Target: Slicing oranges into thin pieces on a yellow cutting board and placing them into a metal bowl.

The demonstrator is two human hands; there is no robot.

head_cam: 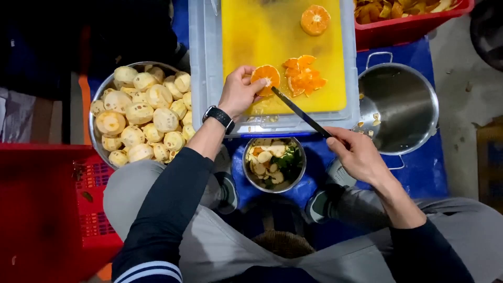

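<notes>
**Orange half pinned on the yellow board**

Yellow plastic fills my view at twelve o'clock: the cutting board point(272, 31) sits on a clear tub point(204, 63). My left hand point(238, 94) pinches an orange half point(265, 77) cut-face up at the board's near edge, fingers closed around it. My right hand point(359, 154), at four o'clock, is wrapped tight on the handle of a dark knife point(299, 111) whose tip points at that half, just beside it. Loose orange slices point(304, 76) lie at its three o'clock; another orange half point(315, 20) rests farther up. A bowl of peeled fruit point(141, 118) sits at nine o'clock, a steel pot point(398, 107) at three, a small scrap bowl point(274, 163) between my knees.
</notes>
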